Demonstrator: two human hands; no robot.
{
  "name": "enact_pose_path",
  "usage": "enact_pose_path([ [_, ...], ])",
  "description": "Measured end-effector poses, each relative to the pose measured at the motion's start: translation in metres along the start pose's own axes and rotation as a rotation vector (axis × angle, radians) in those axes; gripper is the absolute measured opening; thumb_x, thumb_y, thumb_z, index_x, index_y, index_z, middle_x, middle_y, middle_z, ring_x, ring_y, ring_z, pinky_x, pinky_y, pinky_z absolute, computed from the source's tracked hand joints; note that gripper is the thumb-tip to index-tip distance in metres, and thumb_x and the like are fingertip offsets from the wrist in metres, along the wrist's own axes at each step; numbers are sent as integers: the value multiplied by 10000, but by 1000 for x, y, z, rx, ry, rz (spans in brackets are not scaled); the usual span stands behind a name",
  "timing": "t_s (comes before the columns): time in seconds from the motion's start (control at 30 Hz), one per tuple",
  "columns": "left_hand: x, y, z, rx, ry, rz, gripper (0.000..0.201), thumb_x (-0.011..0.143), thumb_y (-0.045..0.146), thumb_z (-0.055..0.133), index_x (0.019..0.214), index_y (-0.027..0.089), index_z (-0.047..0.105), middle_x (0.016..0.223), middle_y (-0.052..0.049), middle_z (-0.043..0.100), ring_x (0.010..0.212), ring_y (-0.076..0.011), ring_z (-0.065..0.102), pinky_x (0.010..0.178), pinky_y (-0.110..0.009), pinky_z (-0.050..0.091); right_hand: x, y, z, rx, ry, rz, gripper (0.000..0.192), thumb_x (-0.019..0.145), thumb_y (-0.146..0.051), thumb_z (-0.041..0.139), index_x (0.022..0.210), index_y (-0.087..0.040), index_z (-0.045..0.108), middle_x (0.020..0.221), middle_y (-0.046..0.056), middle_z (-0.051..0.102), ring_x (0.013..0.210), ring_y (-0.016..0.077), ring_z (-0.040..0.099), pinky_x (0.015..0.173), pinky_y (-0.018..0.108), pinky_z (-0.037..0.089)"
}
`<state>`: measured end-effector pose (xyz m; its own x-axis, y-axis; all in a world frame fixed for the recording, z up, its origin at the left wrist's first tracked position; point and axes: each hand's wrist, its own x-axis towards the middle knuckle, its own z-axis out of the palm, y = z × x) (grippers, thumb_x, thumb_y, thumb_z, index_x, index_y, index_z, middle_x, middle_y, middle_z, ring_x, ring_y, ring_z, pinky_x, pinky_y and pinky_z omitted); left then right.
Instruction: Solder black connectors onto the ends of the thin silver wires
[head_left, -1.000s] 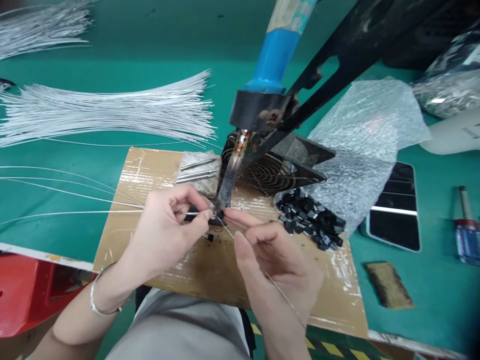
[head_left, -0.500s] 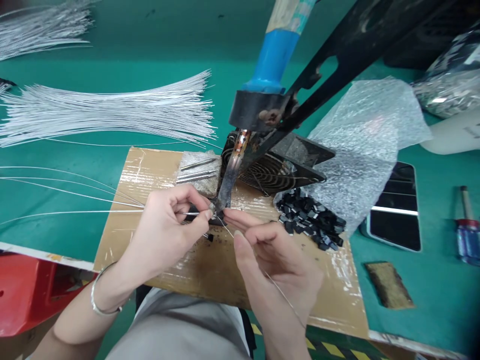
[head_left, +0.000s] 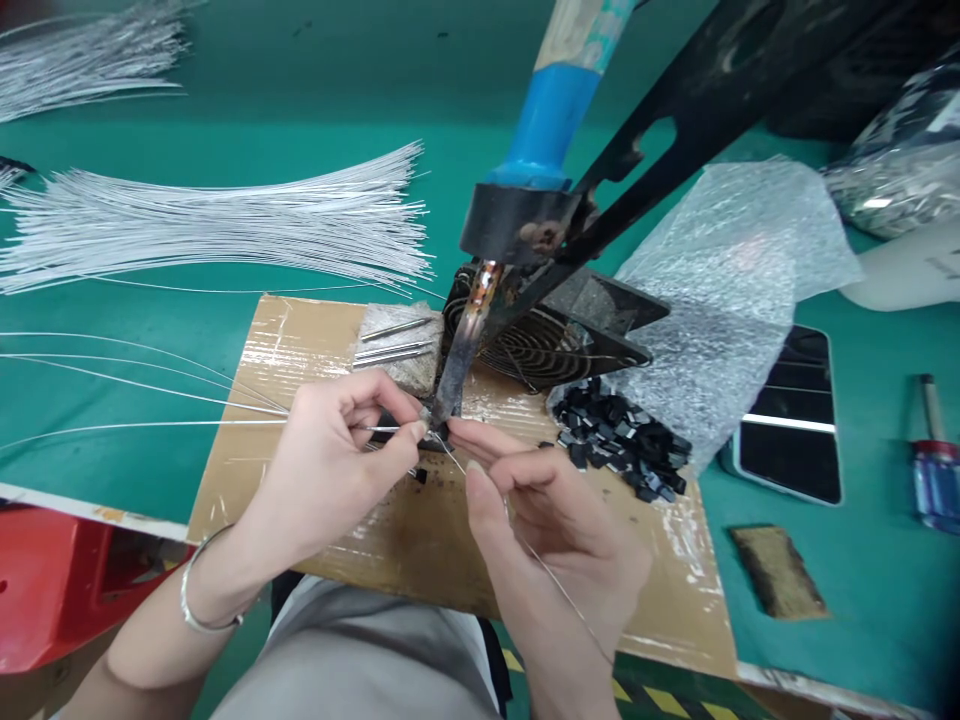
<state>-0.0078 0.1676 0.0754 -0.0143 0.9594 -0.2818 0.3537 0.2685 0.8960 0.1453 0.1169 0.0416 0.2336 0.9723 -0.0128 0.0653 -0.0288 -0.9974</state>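
My left hand (head_left: 337,470) is closed, thumb and fingertips pinching a thin white wire (head_left: 240,423) just left of the hot tip. My right hand (head_left: 559,540) pinches a strand of solder wire (head_left: 566,592), which runs across the palm and reaches up to the same spot. Above both hands, a soldering iron (head_left: 541,125) with a blue handle points down, its dark tip (head_left: 450,390) between the fingertips. The joint itself is too small to make out. Beneath the left fingers lies a dark block, mostly hidden, with a small black piece (head_left: 420,476) near it.
A black stand arm (head_left: 675,150) holds the iron over a cardboard sheet (head_left: 420,570). Metal rods rest on a pad (head_left: 409,375); behind is a fan (head_left: 540,345). Black pieces (head_left: 622,440) spill from a bubble bag (head_left: 735,270). A wire bundle (head_left: 217,225), phone (head_left: 791,420) and screwdriver (head_left: 935,470) lie around.
Very little differs. My right hand has shifted very slightly, the solder wire still in its pinch; my left hand holds the same position at the iron tip.
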Motion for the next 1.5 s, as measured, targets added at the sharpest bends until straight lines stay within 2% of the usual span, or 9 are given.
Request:
enact_pose_path([
  [0.2,1,1,0,2,-3,-5,63,766,223,709,731,186,671,773,-51,693,636,-143,548,533,-259,347,-1,-4,3,20,9,32,205,939,-245,700,762,-243,598,1142,49,813,1096,214,767,971,349,579],
  [0.4,2,1,1,-10,-12,-9,61,762,212,704,724,185,666,765,-47,686,649,-146,549,532,-260,343,0,-2,2,9,-2,21,203,934,-236,707,762,-239,599,1143,59,812,1114,229,762,994,374,566],
  [0.63,0,-1,1,2,-20,2,68,784,221,699,734,185,669,705,-18,645,610,-129,516,515,-253,319,1,3,-1,4,-20,-36,185,914,-191,723,779,-242,607,1126,35,816,1066,199,775,936,324,579],
  [1.0,0,-2,0,-1,-7,16,88,786,247,701,734,181,677,714,-28,647,597,-128,499,514,-254,308,1,5,-1,-14,-22,-54,179,924,-188,712,786,-247,614,1135,-1,814,1081,163,771,939,268,571],
  [1.27,0,-2,0,-10,-15,35,81,785,222,692,723,177,669,745,-37,673,621,-129,513,524,-251,321,1,6,0,1,-19,-56,181,923,-191,708,780,-241,610,1127,24,814,1072,186,774,965,314,579],
  [1.5,-1,-2,0,-9,-12,42,81,779,218,695,713,179,668,732,-31,668,613,-126,515,518,-251,316,0,3,1,-6,-8,-53,182,919,-196,716,775,-240,613,1111,25,818,1067,186,775,940,303,584],
])
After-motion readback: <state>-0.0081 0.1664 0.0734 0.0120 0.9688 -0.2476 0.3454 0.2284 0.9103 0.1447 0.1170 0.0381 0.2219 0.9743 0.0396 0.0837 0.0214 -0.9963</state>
